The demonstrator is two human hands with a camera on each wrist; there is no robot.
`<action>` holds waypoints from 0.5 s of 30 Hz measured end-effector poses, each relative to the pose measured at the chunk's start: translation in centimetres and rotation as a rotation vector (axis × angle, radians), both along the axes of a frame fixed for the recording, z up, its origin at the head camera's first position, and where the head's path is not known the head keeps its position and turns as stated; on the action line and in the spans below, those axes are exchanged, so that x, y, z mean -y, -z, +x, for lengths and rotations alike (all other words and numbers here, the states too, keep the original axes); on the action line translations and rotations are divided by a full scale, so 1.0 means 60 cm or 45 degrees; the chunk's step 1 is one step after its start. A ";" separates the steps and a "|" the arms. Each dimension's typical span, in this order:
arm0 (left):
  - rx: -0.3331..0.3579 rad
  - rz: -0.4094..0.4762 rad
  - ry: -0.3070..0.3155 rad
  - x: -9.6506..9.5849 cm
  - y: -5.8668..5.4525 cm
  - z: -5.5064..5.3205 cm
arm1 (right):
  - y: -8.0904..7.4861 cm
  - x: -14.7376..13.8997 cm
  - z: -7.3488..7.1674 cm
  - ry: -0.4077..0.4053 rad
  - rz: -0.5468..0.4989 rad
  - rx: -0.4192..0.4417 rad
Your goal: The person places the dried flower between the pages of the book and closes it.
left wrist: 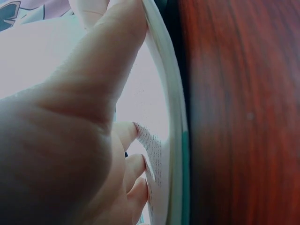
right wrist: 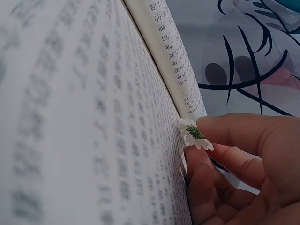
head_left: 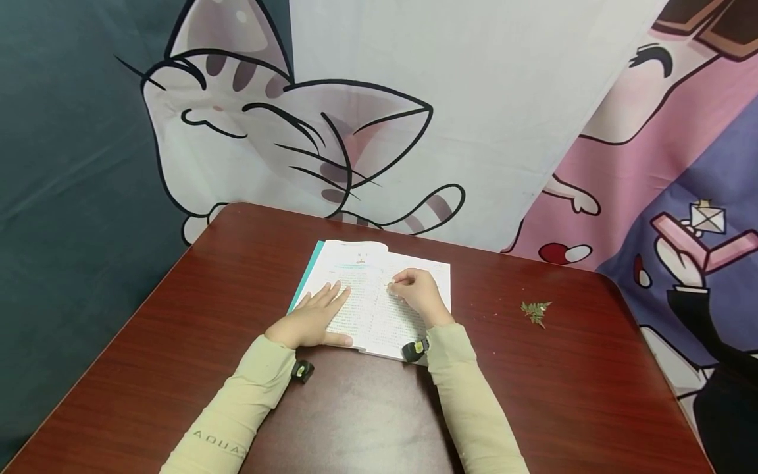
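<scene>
An open book [head_left: 362,309] with printed pages and a teal cover edge lies on the table. My left hand [head_left: 314,319] rests on its left page with the fingers spread, the thumb along the lower edge. In the left wrist view the thumb [left wrist: 105,56] reaches over the page edges. Over the right page, near the gutter, is my right hand [head_left: 420,296]. Its thumb and finger pinch a small white flower [right wrist: 194,133] with a green centre, held close above the print in the right wrist view.
A small green fern-like sprig [head_left: 536,313] lies on the dark red-brown table [head_left: 237,276], right of the book. A few tiny specks are scattered between them. Behind the table hangs a cloth [head_left: 474,118] printed with cartoon figures.
</scene>
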State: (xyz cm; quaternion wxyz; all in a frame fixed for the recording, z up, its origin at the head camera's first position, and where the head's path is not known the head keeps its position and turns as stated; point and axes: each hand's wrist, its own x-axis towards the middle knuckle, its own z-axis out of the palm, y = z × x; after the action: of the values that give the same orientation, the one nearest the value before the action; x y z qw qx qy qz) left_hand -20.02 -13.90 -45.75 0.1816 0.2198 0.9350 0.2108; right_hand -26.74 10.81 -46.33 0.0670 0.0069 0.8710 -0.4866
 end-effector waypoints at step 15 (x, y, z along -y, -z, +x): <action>-0.013 0.019 -0.004 0.001 -0.003 0.001 | -0.020 -0.015 0.020 -0.032 0.087 -0.082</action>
State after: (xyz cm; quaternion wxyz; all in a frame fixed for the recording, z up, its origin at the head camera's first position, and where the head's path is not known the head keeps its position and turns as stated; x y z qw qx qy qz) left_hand -19.94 -13.94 -45.59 0.1747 0.2207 0.9347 0.2169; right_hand -25.52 11.73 -45.10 0.0445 -0.0174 0.8889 -0.4556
